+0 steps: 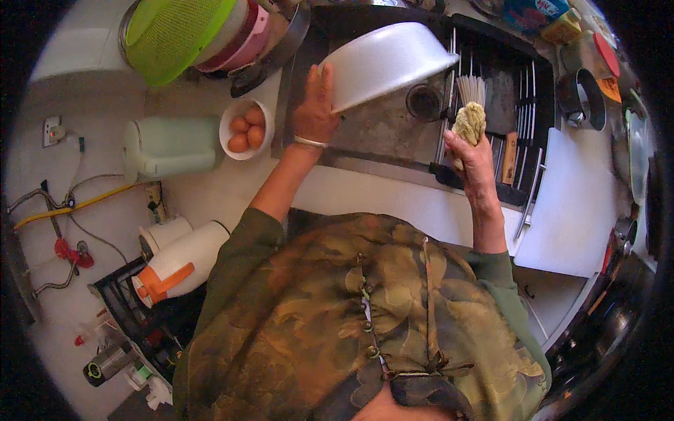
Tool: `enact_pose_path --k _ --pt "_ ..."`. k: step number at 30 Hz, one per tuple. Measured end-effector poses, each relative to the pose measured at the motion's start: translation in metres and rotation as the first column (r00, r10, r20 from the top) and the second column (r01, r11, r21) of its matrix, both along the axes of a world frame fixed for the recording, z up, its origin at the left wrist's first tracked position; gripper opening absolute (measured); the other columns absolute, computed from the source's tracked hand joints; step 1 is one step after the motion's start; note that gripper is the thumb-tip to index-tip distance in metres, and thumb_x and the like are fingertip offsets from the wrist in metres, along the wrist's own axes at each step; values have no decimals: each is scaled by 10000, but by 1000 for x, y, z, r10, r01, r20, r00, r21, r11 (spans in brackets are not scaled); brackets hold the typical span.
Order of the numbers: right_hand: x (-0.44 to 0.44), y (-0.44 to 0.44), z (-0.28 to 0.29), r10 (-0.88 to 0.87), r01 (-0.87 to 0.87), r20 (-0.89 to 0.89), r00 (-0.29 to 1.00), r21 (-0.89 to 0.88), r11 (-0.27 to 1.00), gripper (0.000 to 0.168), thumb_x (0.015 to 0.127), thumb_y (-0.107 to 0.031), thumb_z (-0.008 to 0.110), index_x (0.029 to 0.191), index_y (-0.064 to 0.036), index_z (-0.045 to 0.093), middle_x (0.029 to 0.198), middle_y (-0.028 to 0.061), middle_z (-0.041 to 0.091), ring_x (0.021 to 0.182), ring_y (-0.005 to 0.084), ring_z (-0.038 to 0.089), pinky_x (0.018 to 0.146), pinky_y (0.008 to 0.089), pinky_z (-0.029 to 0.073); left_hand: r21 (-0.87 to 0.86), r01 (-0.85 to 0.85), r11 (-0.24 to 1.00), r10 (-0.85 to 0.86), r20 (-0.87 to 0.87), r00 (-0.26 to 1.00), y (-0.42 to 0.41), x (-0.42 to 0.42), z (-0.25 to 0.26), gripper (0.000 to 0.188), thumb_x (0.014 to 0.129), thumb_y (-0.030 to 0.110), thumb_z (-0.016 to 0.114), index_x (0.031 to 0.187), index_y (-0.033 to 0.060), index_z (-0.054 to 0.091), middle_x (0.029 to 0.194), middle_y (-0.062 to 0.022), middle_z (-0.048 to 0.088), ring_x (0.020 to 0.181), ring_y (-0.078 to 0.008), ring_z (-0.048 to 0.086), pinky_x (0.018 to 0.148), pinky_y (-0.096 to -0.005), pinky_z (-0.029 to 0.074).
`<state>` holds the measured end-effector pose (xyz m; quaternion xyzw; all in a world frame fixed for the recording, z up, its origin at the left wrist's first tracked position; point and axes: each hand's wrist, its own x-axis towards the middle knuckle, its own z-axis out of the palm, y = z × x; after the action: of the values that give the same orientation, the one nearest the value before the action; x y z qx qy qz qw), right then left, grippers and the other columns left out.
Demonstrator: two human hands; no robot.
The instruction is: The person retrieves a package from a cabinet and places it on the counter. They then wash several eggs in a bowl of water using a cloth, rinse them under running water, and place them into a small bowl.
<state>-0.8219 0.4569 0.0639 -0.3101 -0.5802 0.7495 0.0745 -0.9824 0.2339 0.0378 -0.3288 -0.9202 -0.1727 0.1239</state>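
Note:
My left hand (317,113) grips the left side of a silvery metal basin (387,60), which is tilted over the dark sink (363,139) with its underside turned up and away from me. A pale bracelet circles that wrist. My right hand (471,158) is closed around a crumpled yellowish cloth or loofah (469,123). Just beyond its top, a bundle of thin pale bristles or strands (471,90) fans out; whether the two are joined, I cannot tell. The drain (424,101) shows below the basin's rim.
A metal-rod rack (521,113) spans the sink's right side, bearing a wooden-handled blade (509,158). Right of it lies a white cutting board (571,210). On the left stand a bowl (246,153) of several eggs, a pale green pitcher (171,147) and a green strainer (176,37).

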Motion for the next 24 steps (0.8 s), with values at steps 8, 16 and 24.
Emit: enact_pose_path --k 8,16,24 --pt "-2 5 14 3 0 33 999 -89 996 407 665 -162 679 995 -47 469 819 -2 514 709 87 491 644 217 400 159 24 987 -3 -135 991 4 4 19 680 743 168 537 1270 7 138 1232 -244 287 1104 -381 346 861 -385 372" --pt "-1 9 7 42 -37 51 998 -100 994 395 659 -166 684 974 -52 475 799 -5 520 697 81 496 629 208 397 243 -93 966 98 -9 995 7 4 19 695 687 86 528 1264 4 150 1186 -241 344 1052 -386 385 865 -387 354" --pt "1 15 6 17 -10 100 995 -67 998 400 639 -196 701 936 -56 473 750 -5 522 616 71 491 520 198 398 67 -781 620 175 959 221 5 -8 -27 404 680 150 527 1045 -4 449 882 -134 563 671 -221 568 419 -289 460"
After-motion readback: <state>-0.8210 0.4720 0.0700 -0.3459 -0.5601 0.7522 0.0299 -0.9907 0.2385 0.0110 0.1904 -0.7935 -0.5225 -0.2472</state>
